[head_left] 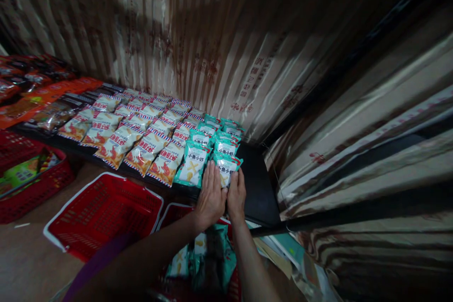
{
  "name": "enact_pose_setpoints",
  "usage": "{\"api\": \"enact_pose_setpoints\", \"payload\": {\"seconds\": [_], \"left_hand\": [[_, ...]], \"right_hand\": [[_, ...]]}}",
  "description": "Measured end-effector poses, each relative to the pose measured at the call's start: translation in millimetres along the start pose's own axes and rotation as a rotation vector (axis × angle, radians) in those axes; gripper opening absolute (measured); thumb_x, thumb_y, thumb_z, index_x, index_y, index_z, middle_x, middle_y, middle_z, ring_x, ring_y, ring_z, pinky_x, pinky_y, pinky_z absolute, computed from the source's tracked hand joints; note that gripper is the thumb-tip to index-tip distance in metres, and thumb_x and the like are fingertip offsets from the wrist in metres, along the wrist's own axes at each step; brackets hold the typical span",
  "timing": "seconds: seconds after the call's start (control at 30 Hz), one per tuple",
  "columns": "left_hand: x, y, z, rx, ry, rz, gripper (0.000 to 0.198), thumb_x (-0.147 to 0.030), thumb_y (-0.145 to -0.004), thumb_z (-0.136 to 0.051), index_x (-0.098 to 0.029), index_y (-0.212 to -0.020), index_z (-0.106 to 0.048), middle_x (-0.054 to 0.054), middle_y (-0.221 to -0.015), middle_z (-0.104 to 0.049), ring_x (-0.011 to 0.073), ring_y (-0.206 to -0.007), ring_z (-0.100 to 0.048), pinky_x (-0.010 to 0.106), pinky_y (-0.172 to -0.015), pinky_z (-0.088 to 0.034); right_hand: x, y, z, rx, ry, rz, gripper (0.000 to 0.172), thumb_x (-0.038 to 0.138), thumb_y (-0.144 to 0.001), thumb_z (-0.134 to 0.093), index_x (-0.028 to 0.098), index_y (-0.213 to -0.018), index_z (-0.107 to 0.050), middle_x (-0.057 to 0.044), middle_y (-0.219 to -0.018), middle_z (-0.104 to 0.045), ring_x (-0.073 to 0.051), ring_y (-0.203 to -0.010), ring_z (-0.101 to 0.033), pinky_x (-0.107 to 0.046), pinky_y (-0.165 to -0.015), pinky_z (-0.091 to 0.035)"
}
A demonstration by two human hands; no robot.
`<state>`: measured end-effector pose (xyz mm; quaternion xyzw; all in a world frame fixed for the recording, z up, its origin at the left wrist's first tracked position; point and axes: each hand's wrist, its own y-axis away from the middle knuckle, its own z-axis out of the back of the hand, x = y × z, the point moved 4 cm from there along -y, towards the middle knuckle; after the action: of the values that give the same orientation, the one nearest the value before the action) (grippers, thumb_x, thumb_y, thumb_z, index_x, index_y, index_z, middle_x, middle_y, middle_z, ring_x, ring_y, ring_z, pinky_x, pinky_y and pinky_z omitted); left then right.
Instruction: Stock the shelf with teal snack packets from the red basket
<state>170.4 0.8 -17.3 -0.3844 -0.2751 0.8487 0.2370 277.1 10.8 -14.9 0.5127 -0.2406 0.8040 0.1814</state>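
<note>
Two columns of teal and white snack bags stand on a black shelf (260, 188). Both of my hands are at the front bag (226, 168) of the right column. My left hand (211, 198) lies along its left side, with the fingers stretched forward. At its right side is my right hand (236, 197), fingers extended and pointing forward. The bag sits between them on the shelf. Just left of my left hand is the front bag (193, 164) of the other teal column.
Rows of white and orange bags (118, 144) fill the shelf further left, beside orange packets (46, 99). Below are a red basket (109, 212) and another holding teal bags (200, 257). Patterned curtain (212, 52) hangs behind; a black post (293, 118) rises at right.
</note>
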Motion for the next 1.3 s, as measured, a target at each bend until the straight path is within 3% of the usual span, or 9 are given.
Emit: {"api": "enact_pose_setpoints", "payload": {"seconds": [0.17, 0.3, 0.43, 0.57, 0.7, 0.9, 1.1, 1.3], "left_hand": [[-3, 3, 20.7, 0.008, -0.053, -0.099, 0.059, -0.019, -0.09, -0.034, -0.006, -0.144, -0.014, 0.021, -0.152, -0.017, 0.0273, -0.143, -0.004, 0.05, -0.111, -0.027], [12, -6, 48.1, -0.056, -0.133, -0.049, 0.05, -0.019, -0.089, -0.036, -0.011, -0.139, -0.03, 0.017, -0.151, -0.023, 0.0269, -0.143, -0.007, 0.052, -0.111, -0.024], [38, -11, 64.3, -0.109, -0.181, 0.102, 0.046, -0.019, -0.09, -0.035, -0.01, -0.135, -0.036, 0.019, -0.151, -0.022, 0.0276, -0.142, -0.009, 0.053, -0.111, -0.023], [57, -8, 63.9, -0.037, -0.19, 0.199, 0.048, -0.021, -0.09, -0.036, -0.012, -0.137, -0.034, 0.019, -0.151, -0.02, 0.0285, -0.142, -0.014, 0.053, -0.11, -0.027], [66, -3, 61.9, 0.051, -0.182, 0.225, 0.05, -0.019, -0.089, -0.036, -0.013, -0.139, -0.031, 0.019, -0.151, -0.021, 0.0277, -0.141, -0.017, 0.051, -0.109, -0.029], [69, 0, 64.0, 0.138, -0.195, 0.221, 0.054, -0.019, -0.088, -0.038, -0.017, -0.141, -0.029, 0.017, -0.151, -0.024, 0.0251, -0.139, -0.024, 0.047, -0.108, -0.033], [68, -2, 62.3, 0.13, -0.25, 0.22, 0.051, -0.017, -0.088, -0.038, -0.014, -0.139, -0.033, 0.018, -0.15, -0.026, 0.0264, -0.137, -0.029, 0.047, -0.106, -0.035], [66, -2, 61.3, 0.109, -0.268, 0.209, 0.046, -0.027, -0.093, -0.033, -0.016, -0.138, -0.035, 0.016, -0.149, -0.029, 0.0248, -0.137, -0.03, 0.044, -0.106, -0.036]], "right_hand": [[8, 17, 10, -0.151, 0.047, 0.073, 0.064, 0.055, -0.087, -0.035, 0.012, -0.135, -0.04, -0.019, -0.14, -0.043, -0.028, -0.129, -0.041, -0.046, -0.104, -0.033], [31, 49, 11, -0.257, 0.058, 0.281, 0.054, 0.046, -0.09, -0.035, 0.013, -0.133, -0.041, -0.018, -0.137, -0.045, -0.026, -0.128, -0.042, -0.047, -0.104, -0.035], [47, 82, -22, -0.05, -0.028, 0.326, 0.047, 0.04, -0.093, -0.032, 0.016, -0.133, -0.041, -0.015, -0.132, -0.051, -0.022, -0.122, -0.049, -0.042, -0.101, -0.04], [49, 98, -59, 0.132, 0.019, 0.213, 0.056, 0.046, -0.092, -0.027, 0.015, -0.138, -0.036, -0.015, -0.142, -0.042, -0.023, -0.13, -0.041, -0.043, -0.106, -0.035], [49, 98, -76, 0.214, 0.033, 0.143, 0.064, 0.053, -0.091, -0.021, 0.013, -0.14, -0.034, -0.015, -0.147, -0.035, -0.022, -0.136, -0.032, -0.043, -0.111, -0.027], [54, 90, -79, 0.16, 0.008, 0.121, 0.064, 0.055, -0.091, -0.021, 0.015, -0.136, -0.04, -0.014, -0.145, -0.038, -0.022, -0.135, -0.034, -0.045, -0.111, -0.027], [50, 86, -79, 0.13, 0.054, 0.14, 0.062, 0.053, -0.092, -0.021, 0.015, -0.137, -0.039, -0.015, -0.144, -0.039, -0.023, -0.134, -0.035, -0.046, -0.11, -0.028], [65, 72, -79, 0.113, 0.158, 0.199, 0.061, 0.051, -0.091, -0.024, 0.014, -0.139, -0.034, -0.016, -0.146, -0.036, -0.025, -0.135, -0.032, -0.048, -0.11, -0.026]]}}
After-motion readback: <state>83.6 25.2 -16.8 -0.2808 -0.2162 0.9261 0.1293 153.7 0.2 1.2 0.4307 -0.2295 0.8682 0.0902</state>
